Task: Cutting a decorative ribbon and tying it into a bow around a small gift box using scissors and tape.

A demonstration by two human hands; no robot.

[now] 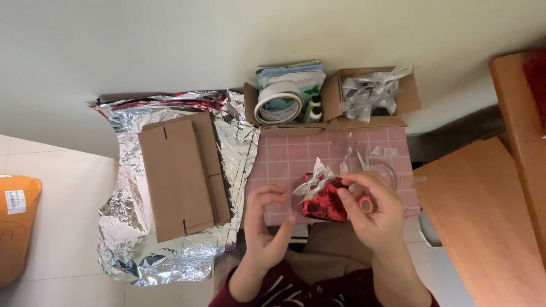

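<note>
Head view, looking straight down. Small gift box (pixel 325 203) wrapped in shiny red rose-patterned foil sits at frame centre, over the near edge of a pink gridded mat (pixel 296 159) on the surface. Silver ribbon bow (pixel 314 181) on the box's top, at its 10 o'clock corner. Right hand (pixel 372 213) at 3 o'clock of the box: fingers curled, thumb pressing the box's right edge, so closed on the box; a small pink-and-yellow round thing (pixel 367 204), perhaps a tape roll, tucked in the same hand. Left hand (pixel 267 219) at 9 o'clock of the box: fingers loosely bent, half open, holding nothing, fingertips just beside the box; contact cannot be told. Dark red sleeves (pixel 284 290) at 6 o'clock. At 9 o'clock, well apart, flattened brown cardboard (pixel 182 176) lies on a crumpled sheet of silver foil wrap (pixel 131 233). At 12 o'clock, two open cardboard boxes side by side: the left box (pixel 251 105) holds a big white tape roll (pixel 278 102) and packets, the right box (pixel 406 96) holds silver ribbon bows (pixel 369 91). Loose ribbon scraps (pixel 347 150) and a clear tape ring (pixel 387 170) on the mat at 1 o'clock. Wooden boards (pixel 478 216) at 3 o'clock. Orange parcel (pixel 17 227) on the floor at far 9 o'clock.
</note>
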